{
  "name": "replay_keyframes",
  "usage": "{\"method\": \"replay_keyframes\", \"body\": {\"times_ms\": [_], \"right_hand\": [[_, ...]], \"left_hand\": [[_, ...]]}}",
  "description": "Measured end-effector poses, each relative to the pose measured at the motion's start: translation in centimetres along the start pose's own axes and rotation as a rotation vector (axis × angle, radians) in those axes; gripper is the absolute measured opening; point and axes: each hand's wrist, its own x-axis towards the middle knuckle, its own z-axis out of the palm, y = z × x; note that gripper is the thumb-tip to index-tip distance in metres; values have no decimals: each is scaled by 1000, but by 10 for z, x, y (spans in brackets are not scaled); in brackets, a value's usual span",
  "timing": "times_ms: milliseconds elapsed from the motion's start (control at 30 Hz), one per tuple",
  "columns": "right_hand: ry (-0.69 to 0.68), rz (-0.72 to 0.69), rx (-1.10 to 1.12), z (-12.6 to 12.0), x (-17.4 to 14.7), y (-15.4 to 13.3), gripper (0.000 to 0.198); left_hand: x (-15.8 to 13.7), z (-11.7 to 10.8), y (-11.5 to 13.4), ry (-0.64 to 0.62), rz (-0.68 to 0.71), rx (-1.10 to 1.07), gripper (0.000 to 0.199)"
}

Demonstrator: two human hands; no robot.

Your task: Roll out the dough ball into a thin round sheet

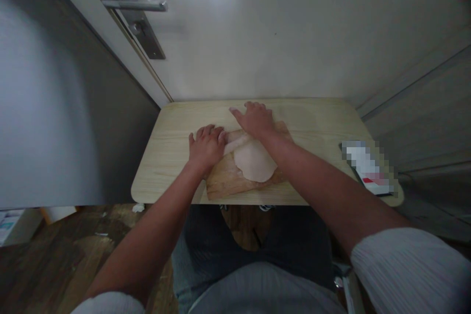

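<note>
On a wooden cutting board (225, 180) lies a flattened, rounded sheet of pale dough (256, 161). A light rolling pin (236, 143) crosses the dough's far part at a slant. My left hand (208, 144) rests palm down over the pin's left end, fingers stretched forward. My right hand (256, 120) lies over the pin's right end, with its thumb held out to the left and its fingers reaching forward. Both hands press from above rather than wrap round the pin. My right hand and forearm hide the pin's right end and part of the dough.
The board sits on a small light wood table (162, 157) above my lap. A phone (368, 169), partly blurred out, lies at the table's right. Beyond the far edge stands a white door (294, 34) with a metal handle (136, 5).
</note>
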Motion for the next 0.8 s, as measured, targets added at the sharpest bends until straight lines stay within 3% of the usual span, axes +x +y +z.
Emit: {"method": "replay_keyframes", "body": {"times_ms": [800], "right_hand": [[-66, 36, 35, 6, 23, -8, 82]], "left_hand": [[20, -1, -11, -15, -14, 5, 53]]}}
